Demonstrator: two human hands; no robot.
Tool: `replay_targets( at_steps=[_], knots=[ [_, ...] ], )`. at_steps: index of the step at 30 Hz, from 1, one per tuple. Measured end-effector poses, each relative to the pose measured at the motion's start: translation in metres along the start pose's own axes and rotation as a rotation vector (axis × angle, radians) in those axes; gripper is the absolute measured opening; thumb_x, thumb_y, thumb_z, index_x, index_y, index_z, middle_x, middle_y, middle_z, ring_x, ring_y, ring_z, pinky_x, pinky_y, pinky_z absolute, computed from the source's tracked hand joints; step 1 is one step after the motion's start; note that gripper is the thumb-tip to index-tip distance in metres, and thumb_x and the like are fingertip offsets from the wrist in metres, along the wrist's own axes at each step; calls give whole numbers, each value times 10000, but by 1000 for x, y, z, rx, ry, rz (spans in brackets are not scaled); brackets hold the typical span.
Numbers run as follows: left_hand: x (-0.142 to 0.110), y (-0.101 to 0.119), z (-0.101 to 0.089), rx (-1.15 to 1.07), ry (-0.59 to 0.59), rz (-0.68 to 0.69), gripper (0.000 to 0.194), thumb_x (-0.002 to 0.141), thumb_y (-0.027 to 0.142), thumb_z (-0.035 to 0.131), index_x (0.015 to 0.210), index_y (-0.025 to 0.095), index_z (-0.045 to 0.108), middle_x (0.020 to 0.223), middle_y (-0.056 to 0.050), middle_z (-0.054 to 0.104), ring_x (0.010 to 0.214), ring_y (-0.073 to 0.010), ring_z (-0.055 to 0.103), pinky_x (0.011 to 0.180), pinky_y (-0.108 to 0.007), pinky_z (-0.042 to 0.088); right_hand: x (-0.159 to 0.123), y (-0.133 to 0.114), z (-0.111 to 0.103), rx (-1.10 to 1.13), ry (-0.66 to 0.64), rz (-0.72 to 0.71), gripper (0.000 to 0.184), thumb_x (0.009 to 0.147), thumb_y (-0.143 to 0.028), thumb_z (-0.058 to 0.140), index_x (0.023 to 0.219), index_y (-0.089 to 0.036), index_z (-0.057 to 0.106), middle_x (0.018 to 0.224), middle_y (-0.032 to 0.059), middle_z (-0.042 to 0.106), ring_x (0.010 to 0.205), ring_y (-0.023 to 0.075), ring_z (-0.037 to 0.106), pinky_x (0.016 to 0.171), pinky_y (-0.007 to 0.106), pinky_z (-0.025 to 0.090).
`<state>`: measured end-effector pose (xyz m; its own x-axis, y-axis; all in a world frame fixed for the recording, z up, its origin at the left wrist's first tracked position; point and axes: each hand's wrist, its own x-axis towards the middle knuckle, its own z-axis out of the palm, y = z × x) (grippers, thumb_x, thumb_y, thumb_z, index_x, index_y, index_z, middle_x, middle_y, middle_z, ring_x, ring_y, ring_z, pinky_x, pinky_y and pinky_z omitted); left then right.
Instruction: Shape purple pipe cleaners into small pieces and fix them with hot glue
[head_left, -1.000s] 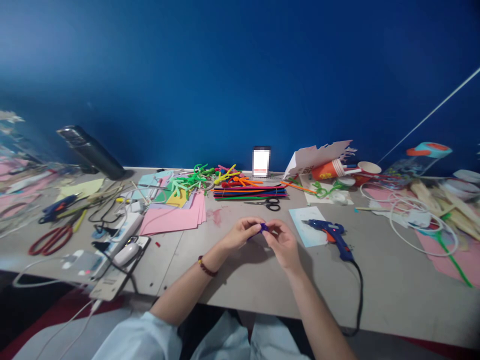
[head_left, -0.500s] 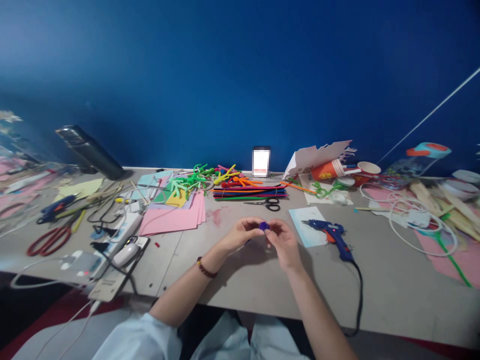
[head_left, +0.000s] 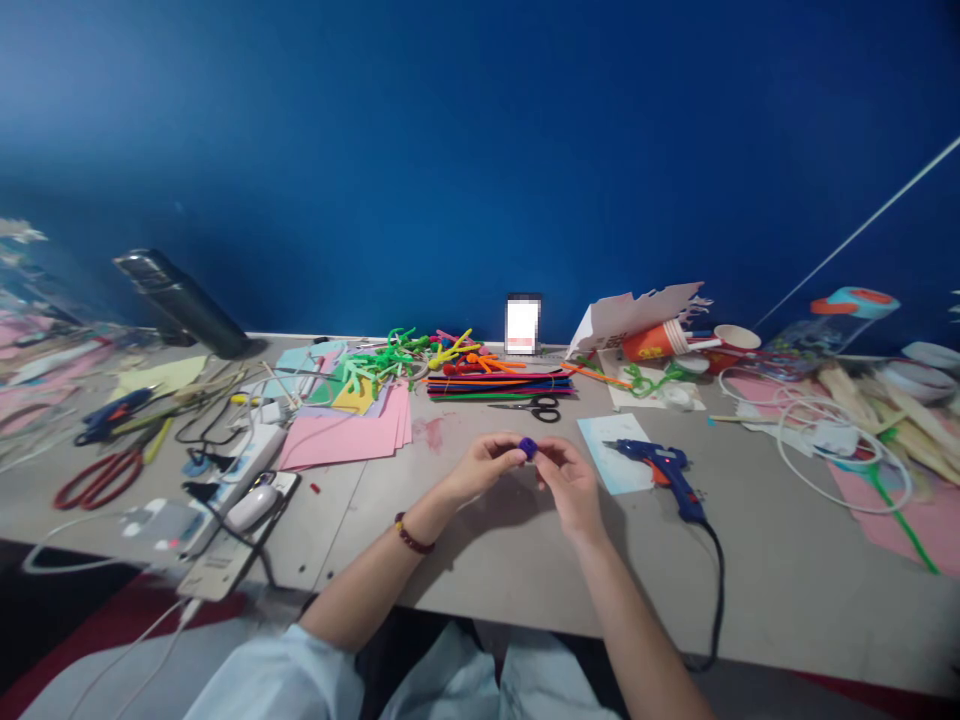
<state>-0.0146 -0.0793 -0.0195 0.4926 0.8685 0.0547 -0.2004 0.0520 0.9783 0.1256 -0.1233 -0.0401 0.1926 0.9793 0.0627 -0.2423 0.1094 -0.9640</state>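
Between my two hands is a small purple coil (head_left: 528, 448), which looks like a pipe cleaner wound into a tight ball or spiral. My left hand (head_left: 484, 468) pinches it from the left with thumb and fingers. From the other side my right hand (head_left: 568, 483) closes on it, thumb and forefinger at its lower right edge. Both hands are held just above the grey table (head_left: 480, 560). Beyond them lie black-handled scissors (head_left: 546, 408) and a bundle of coloured pipe cleaners (head_left: 499, 385).
A blue glue gun (head_left: 660, 465) rests on pale blue paper (head_left: 600, 440) at the right, its cord hanging over the front edge. Pink paper sheets (head_left: 345, 440), a power strip (head_left: 240, 480) and red-handled scissors (head_left: 97, 480) lie left. A phone (head_left: 523, 325) leans on the wall.
The purple coil has turned slightly and shows more of its round face above my fingertips. Both hands stay in nearly the same place.
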Motion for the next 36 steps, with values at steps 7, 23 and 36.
replay_targets(
  at_steps=[7, 23, 36],
  knots=[
    [1, 2, 3, 54, 47, 27, 295, 660, 412, 745, 782, 145, 709, 776, -46, 640, 736, -140, 560, 725, -253, 435, 0, 0, -1, -18, 10, 0, 273, 718, -416, 682, 868, -198, 617, 722, -1, 572, 556, 93, 472, 452, 196, 380],
    [2, 0, 2, 282, 46, 110, 224, 750, 362, 669, 836, 161, 721, 847, -71, 689, 803, -180, 604, 785, -287, 446, 4, 1, 0, 3, 69, 98, 326, 636, -417, 741, 835, -178, 643, 622, -36, 519, 462, 67, 418, 410, 206, 325],
    [2, 2, 0, 229, -10, 98, 249, 757, 386, 661, 829, 152, 705, 840, -71, 660, 802, -169, 584, 785, -275, 437, 3, 4, 1, 32, 39, 75, 310, 654, -414, 734, 850, -186, 658, 623, -36, 491, 470, 67, 397, 418, 210, 318]
  ],
)
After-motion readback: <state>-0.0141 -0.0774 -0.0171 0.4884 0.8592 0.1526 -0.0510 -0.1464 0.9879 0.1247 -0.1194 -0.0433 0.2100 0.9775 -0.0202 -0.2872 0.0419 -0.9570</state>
